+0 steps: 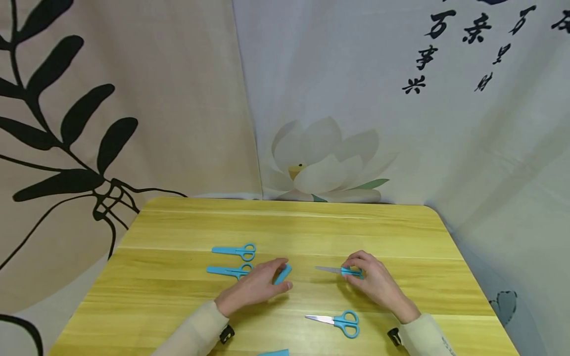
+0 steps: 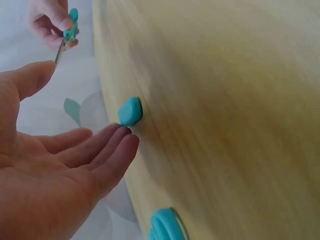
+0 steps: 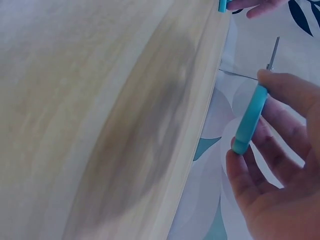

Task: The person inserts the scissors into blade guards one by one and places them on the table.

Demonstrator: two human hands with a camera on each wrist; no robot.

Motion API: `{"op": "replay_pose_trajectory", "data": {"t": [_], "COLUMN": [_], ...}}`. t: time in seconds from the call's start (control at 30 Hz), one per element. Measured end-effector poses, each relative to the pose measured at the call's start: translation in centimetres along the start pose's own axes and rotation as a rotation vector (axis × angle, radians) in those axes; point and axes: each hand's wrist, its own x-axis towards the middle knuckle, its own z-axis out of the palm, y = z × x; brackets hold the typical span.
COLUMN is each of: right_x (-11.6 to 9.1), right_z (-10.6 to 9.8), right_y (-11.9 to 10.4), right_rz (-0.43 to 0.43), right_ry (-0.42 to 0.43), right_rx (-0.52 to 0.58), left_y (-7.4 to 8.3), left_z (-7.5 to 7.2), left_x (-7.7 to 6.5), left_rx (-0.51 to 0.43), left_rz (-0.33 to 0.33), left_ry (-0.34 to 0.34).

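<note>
My right hand (image 1: 371,279) holds a pair of scissors (image 1: 352,272) by its blue handles above the table, the bare blades pointing left. In the right wrist view, thumb and fingers pinch the scissors (image 3: 251,120) by the handle. My left hand (image 1: 258,284) is spread at a blue scissors cover (image 1: 283,274), fingers loosely extended. The left wrist view has the cover (image 2: 131,111) at the fingertips, not gripped; whether they touch is unclear. Left of that hand lie two covered scissors, an upper pair (image 1: 234,250) and a lower pair (image 1: 227,271) partly hidden by the hand.
Uncovered blue-handled scissors (image 1: 340,322) lie on the wooden table (image 1: 178,306) between the forearms, blades pointing left. Another blue piece (image 1: 275,353) is cut off by the bottom of the head view. Printed curtains (image 1: 200,99) hang behind the table's far edge.
</note>
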Motion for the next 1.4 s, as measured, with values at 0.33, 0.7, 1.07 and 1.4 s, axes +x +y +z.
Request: {"op": "replay_pose_trajectory", "data": {"t": [0.33, 0.7, 1.07, 1.4], "right_x": [-0.1, -0.2, -0.2, -0.2], "right_z": [-0.1, 0.0, 0.1, 0.3], "right_y": [0.0, -0.1, 0.0, 0.2], "right_rz": [-0.010, -0.023, -0.011, -0.013], "right_ry": [0.006, 0.012, -0.019, -0.024], "right_rx": [-0.007, -0.014, -0.004, -0.008], "left_y": [0.0, -0.8, -0.8, -0.7], "left_z": [0.9, 1.6, 1.4, 1.5], "left_x": [0.7, 1.4, 1.4, 1.6], "left_rx": [0.031, 0.091, 0.155, 0.205], "left_rz": [0.058, 0.076, 0.095, 0.101], "left_ry": [-0.006, 0.036, 0.030, 0.021]}}
